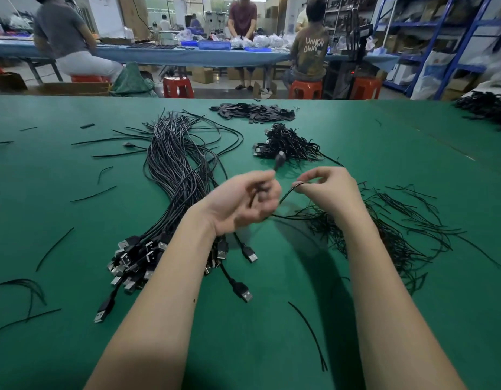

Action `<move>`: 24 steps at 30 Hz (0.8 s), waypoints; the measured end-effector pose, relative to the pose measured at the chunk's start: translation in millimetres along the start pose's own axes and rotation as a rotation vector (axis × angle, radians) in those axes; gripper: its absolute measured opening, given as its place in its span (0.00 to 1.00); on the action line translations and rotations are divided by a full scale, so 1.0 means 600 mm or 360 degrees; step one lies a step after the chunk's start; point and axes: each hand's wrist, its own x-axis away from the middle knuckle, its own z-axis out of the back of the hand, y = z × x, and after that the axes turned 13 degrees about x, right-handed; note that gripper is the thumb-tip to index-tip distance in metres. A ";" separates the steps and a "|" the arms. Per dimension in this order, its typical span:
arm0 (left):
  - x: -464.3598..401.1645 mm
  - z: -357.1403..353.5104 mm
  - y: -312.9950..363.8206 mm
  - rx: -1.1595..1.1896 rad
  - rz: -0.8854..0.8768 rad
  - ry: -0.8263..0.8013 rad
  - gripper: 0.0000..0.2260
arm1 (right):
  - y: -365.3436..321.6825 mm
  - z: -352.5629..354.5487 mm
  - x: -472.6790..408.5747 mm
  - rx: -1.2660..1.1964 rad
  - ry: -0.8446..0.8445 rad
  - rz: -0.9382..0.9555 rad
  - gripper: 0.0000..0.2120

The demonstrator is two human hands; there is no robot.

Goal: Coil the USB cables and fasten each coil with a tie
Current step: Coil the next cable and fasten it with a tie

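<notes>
Coiling goes best with even loops: the left hand (pixel 245 202) grips the blurred, seemingly half-wound cable (pixel 283 197) just nearer than the finished coils (pixel 287 144), the right hand (pixel 326 190) pinching its slack.

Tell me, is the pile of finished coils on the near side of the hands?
No, the finished coils lie beyond both the left hand and right hand.

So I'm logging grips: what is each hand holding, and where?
Both hold one black USB cable: left hand just behind its plug, right hand pinching the cord farther along.
</notes>
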 end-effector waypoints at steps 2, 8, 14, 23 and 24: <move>-0.008 -0.013 -0.008 -0.0295 0.0201 0.0048 0.21 | -0.011 -0.008 0.000 0.0055 0.0088 0.0022 0.02; -0.046 0.002 -0.032 -0.0376 -0.0134 0.0760 0.18 | -0.045 -0.013 0.011 -0.0056 -0.0263 0.0251 0.05; -0.028 0.014 -0.008 0.0866 -0.0467 0.0553 0.21 | -0.038 -0.022 0.025 -0.0422 -0.1060 0.0357 0.11; 0.020 0.028 0.017 0.0123 -0.0273 0.0018 0.16 | -0.003 -0.043 0.008 0.0262 -0.0278 0.0379 0.05; 0.020 0.028 0.013 -0.0157 -0.0136 0.0020 0.18 | -0.008 -0.045 0.005 0.0209 -0.0071 0.0411 0.04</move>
